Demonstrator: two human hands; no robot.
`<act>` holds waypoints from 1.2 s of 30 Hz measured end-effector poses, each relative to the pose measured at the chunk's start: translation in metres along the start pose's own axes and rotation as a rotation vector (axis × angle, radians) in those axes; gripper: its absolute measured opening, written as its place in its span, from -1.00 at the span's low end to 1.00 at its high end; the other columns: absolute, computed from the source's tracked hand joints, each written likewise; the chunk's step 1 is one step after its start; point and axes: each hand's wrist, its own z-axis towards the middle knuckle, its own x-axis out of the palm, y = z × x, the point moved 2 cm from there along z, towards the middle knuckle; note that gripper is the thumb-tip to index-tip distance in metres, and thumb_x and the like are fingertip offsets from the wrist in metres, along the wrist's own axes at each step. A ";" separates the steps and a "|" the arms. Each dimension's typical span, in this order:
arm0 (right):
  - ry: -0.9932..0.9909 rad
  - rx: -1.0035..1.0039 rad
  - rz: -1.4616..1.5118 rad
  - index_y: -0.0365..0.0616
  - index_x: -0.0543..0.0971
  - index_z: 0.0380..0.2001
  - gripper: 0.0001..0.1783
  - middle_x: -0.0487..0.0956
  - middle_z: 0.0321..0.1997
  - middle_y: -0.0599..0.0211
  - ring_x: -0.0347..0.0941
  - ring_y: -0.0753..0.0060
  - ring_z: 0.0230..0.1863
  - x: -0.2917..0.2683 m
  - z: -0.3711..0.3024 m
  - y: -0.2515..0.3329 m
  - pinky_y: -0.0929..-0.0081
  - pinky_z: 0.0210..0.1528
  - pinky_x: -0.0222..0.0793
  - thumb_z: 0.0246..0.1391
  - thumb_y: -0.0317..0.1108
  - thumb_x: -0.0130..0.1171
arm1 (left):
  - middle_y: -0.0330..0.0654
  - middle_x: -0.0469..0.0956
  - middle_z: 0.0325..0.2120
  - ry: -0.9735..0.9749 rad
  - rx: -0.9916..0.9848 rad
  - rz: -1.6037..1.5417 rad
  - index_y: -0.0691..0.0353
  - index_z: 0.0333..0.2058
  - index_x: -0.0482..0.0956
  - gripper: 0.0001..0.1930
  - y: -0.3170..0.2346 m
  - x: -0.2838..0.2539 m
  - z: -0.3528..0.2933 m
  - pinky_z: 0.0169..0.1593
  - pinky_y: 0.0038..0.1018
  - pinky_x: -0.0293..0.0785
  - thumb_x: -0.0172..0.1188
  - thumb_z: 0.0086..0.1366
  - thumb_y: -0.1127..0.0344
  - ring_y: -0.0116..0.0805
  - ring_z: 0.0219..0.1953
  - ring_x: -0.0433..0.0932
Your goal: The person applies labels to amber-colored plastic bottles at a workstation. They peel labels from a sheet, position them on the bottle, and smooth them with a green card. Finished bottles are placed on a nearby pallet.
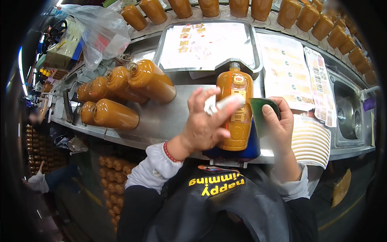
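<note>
A caramel-brown glazed bottle (231, 135) lies in front of me, neck pointing away, on a dark blue rest (252, 149). Pale raised characters and a round emblem run along its face. My left hand (205, 121) is over the bottle's left side with fingers spread. White wrapping covers part of its fingers, and some motion blur hides whether the fingertips touch the bottle. At the bottle's right side my right hand (280, 121) grips a green flexible scraper (260, 117) between thumb and fingers.
Several brown bottles (153, 82) lie at left on the steel counter (173, 117). Behind the bottle is a metal tray (161, 48) holding a decal sheet (225, 36). Printed sheets (286, 68) and a sink (348, 113) are at right. Bottles (209, 7) line the far edge.
</note>
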 end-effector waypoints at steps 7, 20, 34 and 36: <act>-0.001 0.057 0.064 -0.21 0.48 -0.07 -0.78 0.58 -0.26 0.47 0.46 0.75 -0.28 0.002 -0.001 -0.013 0.75 -0.27 0.43 0.35 -0.32 0.18 | 0.20 0.15 0.33 -0.127 -0.491 -0.680 0.43 0.42 -0.02 -0.16 0.016 0.032 0.018 0.42 -0.20 0.03 0.21 0.37 0.12 -0.02 0.33 0.21; -0.022 0.030 0.017 -0.22 0.47 -0.07 -0.78 0.57 -0.24 0.47 0.42 0.74 -0.24 0.004 -0.004 -0.013 0.72 -0.19 0.40 0.35 -0.33 0.17 | 0.14 0.23 0.25 -0.133 -0.679 -0.949 0.43 0.39 -0.01 -0.20 0.012 0.037 0.024 0.39 -0.27 0.15 0.19 0.37 0.16 -0.09 0.30 0.27; -0.014 0.015 0.005 -0.24 0.47 -0.05 -0.76 0.57 -0.22 0.44 0.42 0.70 -0.22 0.005 -0.005 -0.018 0.69 -0.15 0.39 0.36 -0.32 0.17 | 0.05 0.40 0.18 -0.318 -0.502 -0.823 0.35 0.30 0.27 -0.41 0.012 0.030 0.025 0.42 -0.21 0.07 0.04 0.48 0.06 -0.10 0.27 0.30; -0.026 0.001 -0.030 -0.24 0.47 -0.05 -0.75 0.57 -0.22 0.43 0.43 0.69 -0.22 0.004 -0.006 -0.021 0.68 -0.15 0.40 0.36 -0.31 0.17 | -0.03 0.44 0.16 -0.221 -0.209 -0.427 0.22 0.25 0.42 -0.46 0.008 0.018 0.024 0.46 -0.13 -0.04 -0.04 0.51 -0.04 -0.08 0.28 0.29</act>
